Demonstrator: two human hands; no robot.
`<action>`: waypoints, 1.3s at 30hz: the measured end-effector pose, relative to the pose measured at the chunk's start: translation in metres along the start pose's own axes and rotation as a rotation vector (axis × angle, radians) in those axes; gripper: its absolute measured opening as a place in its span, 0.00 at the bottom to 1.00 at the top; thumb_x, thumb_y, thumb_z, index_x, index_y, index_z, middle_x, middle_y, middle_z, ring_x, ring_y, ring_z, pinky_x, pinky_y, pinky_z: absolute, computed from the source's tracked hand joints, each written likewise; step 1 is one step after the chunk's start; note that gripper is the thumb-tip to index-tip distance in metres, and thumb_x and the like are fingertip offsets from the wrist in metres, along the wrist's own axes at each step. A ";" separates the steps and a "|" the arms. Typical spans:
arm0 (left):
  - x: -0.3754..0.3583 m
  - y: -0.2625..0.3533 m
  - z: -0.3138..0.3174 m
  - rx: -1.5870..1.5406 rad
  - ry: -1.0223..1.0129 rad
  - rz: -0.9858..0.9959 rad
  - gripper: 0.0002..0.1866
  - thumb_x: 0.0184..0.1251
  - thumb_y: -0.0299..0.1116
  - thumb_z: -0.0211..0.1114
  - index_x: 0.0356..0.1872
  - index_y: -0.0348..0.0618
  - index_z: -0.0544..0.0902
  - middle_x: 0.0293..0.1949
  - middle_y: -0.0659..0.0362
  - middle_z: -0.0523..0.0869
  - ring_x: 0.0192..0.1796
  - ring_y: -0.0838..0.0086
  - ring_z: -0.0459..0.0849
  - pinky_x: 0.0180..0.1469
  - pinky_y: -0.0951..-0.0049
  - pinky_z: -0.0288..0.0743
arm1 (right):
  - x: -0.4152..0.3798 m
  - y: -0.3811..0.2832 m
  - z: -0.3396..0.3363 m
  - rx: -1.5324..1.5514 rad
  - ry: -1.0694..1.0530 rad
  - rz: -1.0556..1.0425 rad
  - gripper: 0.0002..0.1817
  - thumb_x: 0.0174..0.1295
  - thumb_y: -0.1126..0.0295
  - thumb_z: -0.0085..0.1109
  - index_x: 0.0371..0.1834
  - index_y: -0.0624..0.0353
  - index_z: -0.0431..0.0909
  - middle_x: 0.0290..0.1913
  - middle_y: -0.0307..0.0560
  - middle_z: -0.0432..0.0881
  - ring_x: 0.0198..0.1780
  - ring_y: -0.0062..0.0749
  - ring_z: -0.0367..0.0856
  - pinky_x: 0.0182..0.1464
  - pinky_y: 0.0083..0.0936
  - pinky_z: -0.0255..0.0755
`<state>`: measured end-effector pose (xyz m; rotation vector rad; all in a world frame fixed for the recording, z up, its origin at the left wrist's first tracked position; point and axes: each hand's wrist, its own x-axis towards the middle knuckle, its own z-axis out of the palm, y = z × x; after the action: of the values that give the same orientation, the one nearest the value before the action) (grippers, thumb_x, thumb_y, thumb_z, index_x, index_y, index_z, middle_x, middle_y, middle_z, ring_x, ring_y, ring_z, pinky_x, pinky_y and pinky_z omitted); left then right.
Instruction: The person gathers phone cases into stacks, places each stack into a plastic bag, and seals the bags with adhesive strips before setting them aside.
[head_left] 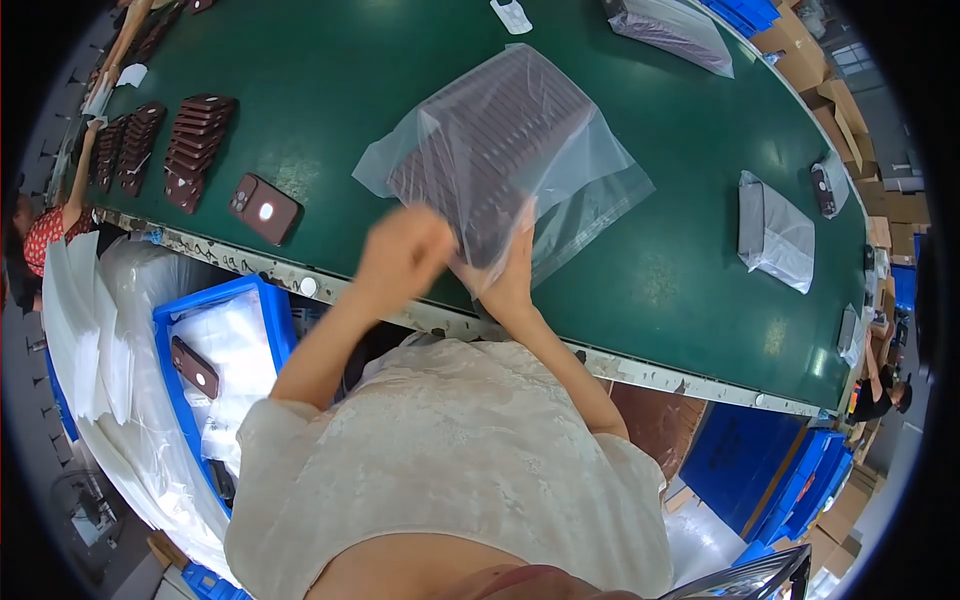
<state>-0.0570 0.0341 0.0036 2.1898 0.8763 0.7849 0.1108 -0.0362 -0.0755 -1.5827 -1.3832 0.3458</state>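
Observation:
A clear plastic bag (590,180) lies on the green table around a stack of dark maroon phone cases (510,110). Against the near end of that stack, my right hand (508,275) grips the bag, its fingers partly behind the film. My left hand (403,255) is blurred, just left of the bag's near end. Its fingers look curled closed, and whatever may be in them is hidden. Left of the bag, a single phone case (265,209) with a bright round spot rests near the table's front edge.
Rows of phone cases (200,150) stand at the left, where another person's arm (82,165) reaches in. Wrapped bundles (776,232) lie at the right, another bundle (675,35) at the back. Below the table's edge sits a blue crate (165,350) with a phone case (194,367) inside.

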 end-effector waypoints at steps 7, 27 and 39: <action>0.111 -0.095 0.000 0.043 0.067 -0.336 0.31 0.77 0.53 0.52 0.68 0.37 0.71 0.58 0.42 0.83 0.60 0.50 0.81 0.63 0.58 0.72 | 0.004 -0.011 -0.004 0.001 -0.030 -0.034 0.66 0.45 0.61 0.80 0.79 0.70 0.40 0.75 0.68 0.54 0.74 0.67 0.57 0.73 0.49 0.57; -0.058 -0.014 0.040 0.413 0.039 -0.298 0.14 0.65 0.37 0.67 0.41 0.40 0.74 0.35 0.50 0.81 0.38 0.53 0.81 0.38 0.56 0.73 | 0.023 0.023 -0.024 0.045 -0.735 -0.333 0.25 0.62 0.70 0.63 0.64 0.50 0.76 0.57 0.47 0.78 0.57 0.52 0.75 0.59 0.46 0.65; -0.048 -0.043 -0.034 0.535 0.065 -0.180 0.04 0.65 0.26 0.60 0.34 0.41 0.73 0.29 0.49 0.80 0.34 0.48 0.81 0.38 0.52 0.73 | 0.073 -0.007 0.032 -0.135 -0.478 -0.508 0.19 0.66 0.71 0.58 0.61 0.48 0.80 0.50 0.52 0.83 0.49 0.49 0.82 0.51 0.40 0.75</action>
<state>-0.1255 0.0338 -0.0205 2.4955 1.4254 0.5806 0.1066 0.0422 -0.0590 -1.2311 -2.1547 0.3353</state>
